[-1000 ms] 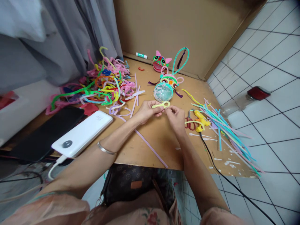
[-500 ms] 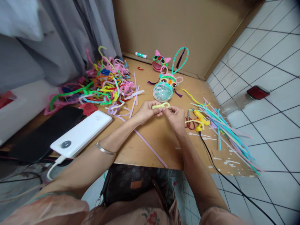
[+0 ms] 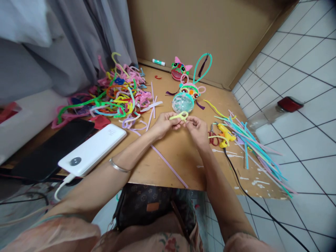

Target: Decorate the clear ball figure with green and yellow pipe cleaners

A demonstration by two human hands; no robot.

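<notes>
A pale yellow pipe cleaner (image 3: 182,114), bent into a small loop with a straight tail, is between my hands above the table. My left hand (image 3: 168,124) pinches its tail and the base of the loop. The fingers of my right hand (image 3: 196,128) are closed at the loop's right side. Just beyond my fingers stands a clear, round ball (image 3: 183,102) with a teal rim. It joins an animal-like head (image 3: 189,91) of pipe cleaners with pink loop ears, dark eyes, purple tassels and a tall teal loop (image 3: 202,66).
Left lies a tangled heap of pipe cleaners (image 3: 118,94), with a white power bank (image 3: 91,149) nearer me. At right are scissors (image 3: 213,136), a yellow glue gun (image 3: 225,135) with a black cord, and straight pipe cleaners (image 3: 254,150). A red-and-pink head (image 3: 180,70) and glue stick (image 3: 159,62) stand behind.
The pale yellow loop has turned more upright and looks rounder. My right fingers have shifted slightly down and right from its top. The whole view has moved a little.
</notes>
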